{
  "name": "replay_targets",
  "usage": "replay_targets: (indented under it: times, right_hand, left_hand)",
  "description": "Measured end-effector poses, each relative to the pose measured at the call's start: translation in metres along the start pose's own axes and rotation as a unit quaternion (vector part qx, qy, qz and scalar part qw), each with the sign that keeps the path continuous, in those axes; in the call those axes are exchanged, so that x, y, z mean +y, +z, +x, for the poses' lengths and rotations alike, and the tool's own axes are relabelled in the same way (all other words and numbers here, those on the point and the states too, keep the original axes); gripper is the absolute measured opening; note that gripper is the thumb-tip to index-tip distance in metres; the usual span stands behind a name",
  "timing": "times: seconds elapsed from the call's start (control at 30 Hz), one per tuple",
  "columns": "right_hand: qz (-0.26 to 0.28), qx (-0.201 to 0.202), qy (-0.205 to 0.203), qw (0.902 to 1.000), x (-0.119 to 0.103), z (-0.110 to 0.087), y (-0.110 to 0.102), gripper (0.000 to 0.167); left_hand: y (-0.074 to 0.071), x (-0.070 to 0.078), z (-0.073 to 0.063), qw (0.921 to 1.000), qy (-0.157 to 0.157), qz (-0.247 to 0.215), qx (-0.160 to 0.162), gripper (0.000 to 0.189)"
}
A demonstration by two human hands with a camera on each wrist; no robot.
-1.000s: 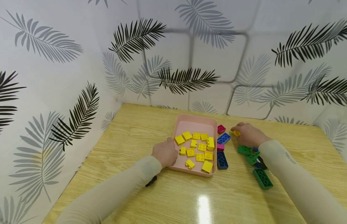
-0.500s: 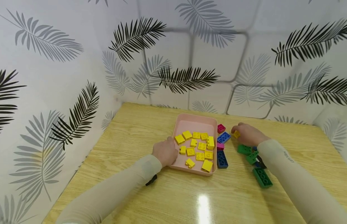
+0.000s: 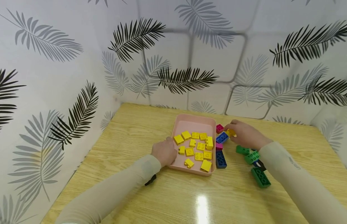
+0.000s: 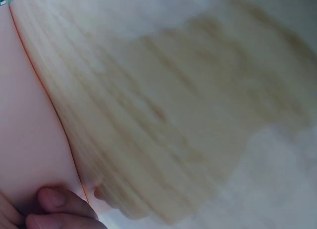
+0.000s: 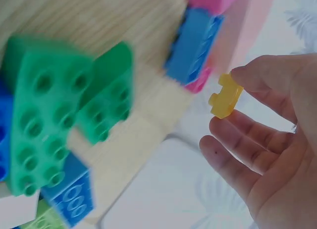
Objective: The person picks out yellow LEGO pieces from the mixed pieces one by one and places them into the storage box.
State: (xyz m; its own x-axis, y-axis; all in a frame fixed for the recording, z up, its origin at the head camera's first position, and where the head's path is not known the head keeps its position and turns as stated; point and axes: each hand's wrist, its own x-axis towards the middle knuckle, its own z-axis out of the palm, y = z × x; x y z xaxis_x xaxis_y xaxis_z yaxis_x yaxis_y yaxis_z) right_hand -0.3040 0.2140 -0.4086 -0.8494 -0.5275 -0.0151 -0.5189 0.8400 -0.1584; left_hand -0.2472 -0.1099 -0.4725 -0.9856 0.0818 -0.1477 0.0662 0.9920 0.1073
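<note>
A shallow pink tray (image 3: 194,117) lies on the table with several yellow bricks (image 3: 206,165) spread inside it. At its left side, my left hand (image 3: 164,152) holds the rim; the left wrist view shows curled fingertips (image 4: 54,198) against the pink wall. My right hand (image 3: 247,134) is beyond the tray's right side, pinching a small yellow toy brick (image 5: 228,96) between thumb and fingertips. In the head view that brick overlaps the right end of a blue brick (image 3: 222,137). The right wrist view shows its studs facing away from the palm.
Along the tray's right wall lie a red brick (image 3: 219,128), a magenta brick (image 3: 219,146) and a dark blue brick (image 3: 220,159). Several green bricks (image 3: 261,177) lie below the right forearm. A leaf-patterned wall covering (image 3: 187,81) rises behind the wooden table (image 3: 142,124).
My right hand has moved slightly left toward the tray, carrying the yellow brick over beside the blue one. My left hand stays at the tray's rim.
</note>
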Motion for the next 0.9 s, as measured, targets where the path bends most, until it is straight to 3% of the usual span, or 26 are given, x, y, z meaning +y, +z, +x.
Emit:
replay_targets:
  times: [0.37, 0.6, 0.9]
  right_hand:
    - [0.009, 0.015, -0.076, 0.997, -0.061, -0.001, -0.002, 0.036]
    - [0.021, -0.026, -0.102, 0.9942, -0.09, 0.003, 0.005, 0.036]
    - [0.016, -0.061, -0.114, 0.9915, -0.11, 0.005, 0.016, 0.034]
  left_hand:
    - [0.0, 0.0, 0.001, 1.0, -0.004, -0.004, 0.0, 0.04]
    - [0.002, 0.0, 0.003, 0.9998, -0.011, -0.013, -0.007, 0.041]
    - [0.001, -0.001, 0.003, 0.9999, -0.004, -0.01, -0.006, 0.039]
